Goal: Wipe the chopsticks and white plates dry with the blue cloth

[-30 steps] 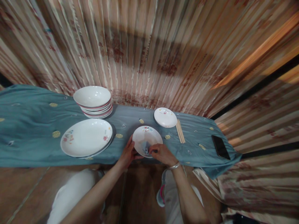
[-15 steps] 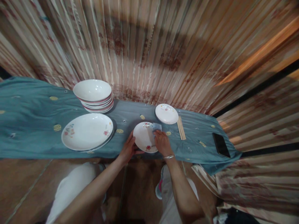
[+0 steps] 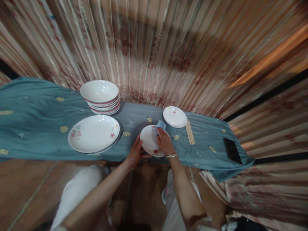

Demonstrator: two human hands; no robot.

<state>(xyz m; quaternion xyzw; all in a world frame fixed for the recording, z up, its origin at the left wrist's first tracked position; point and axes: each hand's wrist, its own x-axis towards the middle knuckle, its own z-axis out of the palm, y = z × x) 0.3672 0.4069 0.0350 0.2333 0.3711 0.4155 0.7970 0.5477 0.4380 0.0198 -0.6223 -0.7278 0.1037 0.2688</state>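
While left hand [image 3: 135, 153] grips small plate [image 3: 151, 144] rim, right hand [image 3: 163, 141] curled, pressing blue cloth [image 3: 160, 125] on it

Around the small plate [image 3: 149, 142]: another small plate [image 3: 175, 116] and chopsticks [image 3: 190, 132] stand close behind-right. Large plates [image 3: 93, 133] block the left. Bare cloth [image 3: 204, 141] lies open rightward up to the phone [image 3: 232, 150].

Small white plate [image 3: 149, 144] w/ red flower print near its front rim, lying on teal cloth at table's near edge, tilted a bit toward the person. Left rim gripped, right part covered by a hand. Blue cloth [image 3: 160, 125], small folded pad, pressed on plate's far-right rim, one corner sticking up past it.
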